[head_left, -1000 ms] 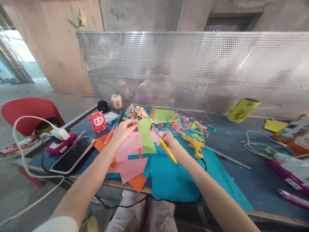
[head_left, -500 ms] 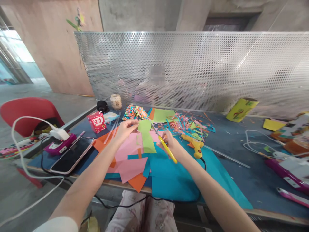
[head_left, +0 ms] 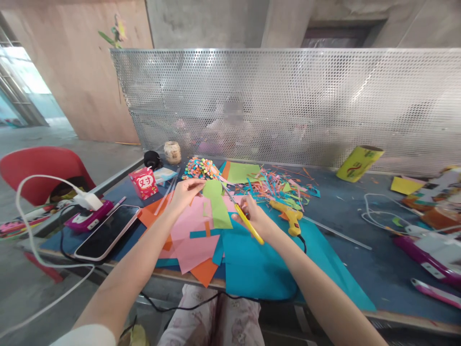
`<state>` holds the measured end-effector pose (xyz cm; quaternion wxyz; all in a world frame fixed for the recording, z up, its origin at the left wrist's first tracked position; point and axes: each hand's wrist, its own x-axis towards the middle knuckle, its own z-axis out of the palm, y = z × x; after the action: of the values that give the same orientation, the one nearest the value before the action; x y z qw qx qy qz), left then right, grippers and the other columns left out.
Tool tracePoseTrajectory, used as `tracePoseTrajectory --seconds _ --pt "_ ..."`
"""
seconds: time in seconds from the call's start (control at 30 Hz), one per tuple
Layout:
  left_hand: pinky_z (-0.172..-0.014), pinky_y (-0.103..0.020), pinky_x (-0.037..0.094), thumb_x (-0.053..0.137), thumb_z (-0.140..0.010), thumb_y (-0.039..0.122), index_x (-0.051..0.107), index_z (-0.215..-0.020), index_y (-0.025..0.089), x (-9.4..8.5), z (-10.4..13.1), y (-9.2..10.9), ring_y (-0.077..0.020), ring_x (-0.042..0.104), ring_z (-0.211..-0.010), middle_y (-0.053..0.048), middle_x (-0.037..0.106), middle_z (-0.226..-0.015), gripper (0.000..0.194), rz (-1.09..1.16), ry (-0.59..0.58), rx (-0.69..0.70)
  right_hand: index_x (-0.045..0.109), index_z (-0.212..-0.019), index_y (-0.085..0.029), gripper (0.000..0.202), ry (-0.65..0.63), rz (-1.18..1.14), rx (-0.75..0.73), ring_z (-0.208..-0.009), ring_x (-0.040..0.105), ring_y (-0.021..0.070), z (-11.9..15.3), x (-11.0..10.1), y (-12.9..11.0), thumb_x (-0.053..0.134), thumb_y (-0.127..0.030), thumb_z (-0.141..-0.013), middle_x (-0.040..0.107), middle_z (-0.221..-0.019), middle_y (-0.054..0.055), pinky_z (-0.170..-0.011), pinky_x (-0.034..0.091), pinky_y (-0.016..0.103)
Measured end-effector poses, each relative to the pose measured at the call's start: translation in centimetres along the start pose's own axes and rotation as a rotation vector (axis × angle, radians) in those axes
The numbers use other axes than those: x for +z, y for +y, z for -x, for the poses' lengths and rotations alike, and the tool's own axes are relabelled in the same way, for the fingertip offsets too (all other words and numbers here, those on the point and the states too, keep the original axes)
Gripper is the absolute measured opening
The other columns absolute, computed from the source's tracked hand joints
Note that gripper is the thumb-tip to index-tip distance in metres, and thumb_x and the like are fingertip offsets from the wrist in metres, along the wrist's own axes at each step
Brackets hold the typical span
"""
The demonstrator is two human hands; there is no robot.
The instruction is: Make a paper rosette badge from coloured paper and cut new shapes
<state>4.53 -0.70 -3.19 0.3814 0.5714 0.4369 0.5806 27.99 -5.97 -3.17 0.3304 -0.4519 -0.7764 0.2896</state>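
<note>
My left hand (head_left: 189, 191) pinches the left edge of a green paper piece (head_left: 220, 211), whose upper end is rounded. Yellow-handled scissors (head_left: 248, 223) are in my right hand (head_left: 252, 211), their blades pointing up and left beside the paper's rounded end. Below the green piece lie pink sheets (head_left: 198, 252) and a large blue sheet (head_left: 259, 269). Just behind my hands is a bundle of curled multicoloured paper strips (head_left: 200, 168). A yellow glue gun (head_left: 290, 215) lies right of my right hand.
Paper shreds (head_left: 277, 187) lie behind the glue gun. A phone (head_left: 108, 232), a red box (head_left: 144, 183) and a purple power strip (head_left: 90, 216) are at left. A yellow tube (head_left: 359, 164) stands at right, before a perforated metal screen (head_left: 288, 105). Another power strip (head_left: 428, 259) sits far right.
The rounded end of the green paper has shifted slightly left with my left hand. My right hand and the scissors are almost where they were.
</note>
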Motion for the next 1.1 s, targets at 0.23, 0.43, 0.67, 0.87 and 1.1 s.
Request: tracePoseTrajectory --seconds 0.23,0.43,0.67,0.87,1.1 --pt "-0.059 -0.026 0.050 0.074 -0.061 0.045 0.072 -0.082 0.015 -0.1 0.0 0.0 -0.0157 0.060 -0.068 -0.006 0.070 -0.080 0.037 -0.013 -0.012 0.006 0.027 -0.083 -0.025 0.039 -0.053 0.002 0.050 -0.044 0.041 0.0112 0.2 -0.2 -0.4 0.053 -0.053 -0.075 0.041 -0.054 -0.009 -0.045 0.028 0.024" --pt "-0.056 -0.024 0.049 0.072 -0.062 0.045 0.071 -0.082 0.015 -0.1 -0.1 0.0 -0.0158 0.060 -0.070 -0.007 0.070 -0.084 0.037 -0.005 0.007 0.017 0.027 -0.082 -0.026 0.040 -0.038 -0.015 0.057 -0.035 0.038 0.0112 -0.1 0.1 0.4 0.056 -0.052 -0.073 0.040 -0.047 -0.011 -0.038 0.025 0.023" --pt "-0.053 -0.023 0.048 0.071 -0.063 0.041 0.070 -0.081 0.015 -0.3 -0.4 0.0 -0.0141 0.059 -0.063 -0.006 0.069 -0.080 0.032 -0.023 0.031 0.015 0.028 -0.081 -0.026 0.038 -0.062 -0.027 0.065 -0.034 0.039 0.0124 -0.2 0.1 0.8 0.055 -0.052 -0.074 0.040 -0.043 -0.011 -0.036 0.026 0.024" --pt "-0.054 -0.026 0.052 0.067 -0.067 0.035 0.069 -0.087 0.014 0.5 0.2 -0.1 -0.0148 0.062 -0.067 -0.007 0.068 -0.090 0.028 -0.011 0.001 0.008 0.028 -0.077 -0.025 0.044 0.079 -0.089 0.055 -0.039 0.037 0.0095 -1.0 1.5 2.0 0.060 -0.053 -0.066 0.037 -0.047 -0.012 -0.039 0.025 0.021" --pt "-0.060 -0.028 0.056 0.072 -0.058 0.018 0.066 -0.088 0.013 2.2 1.5 0.1 -0.0127 0.061 -0.067 -0.004 0.065 -0.083 0.032 0.254 -0.105 -0.159 0.024 -0.085 -0.026 0.050 0.174 -0.402 0.163 -0.039 0.041 0.0075 -0.9 2.7 1.6 0.060 -0.057 -0.068 0.045 -0.063 -0.010 -0.033 0.033 0.020"
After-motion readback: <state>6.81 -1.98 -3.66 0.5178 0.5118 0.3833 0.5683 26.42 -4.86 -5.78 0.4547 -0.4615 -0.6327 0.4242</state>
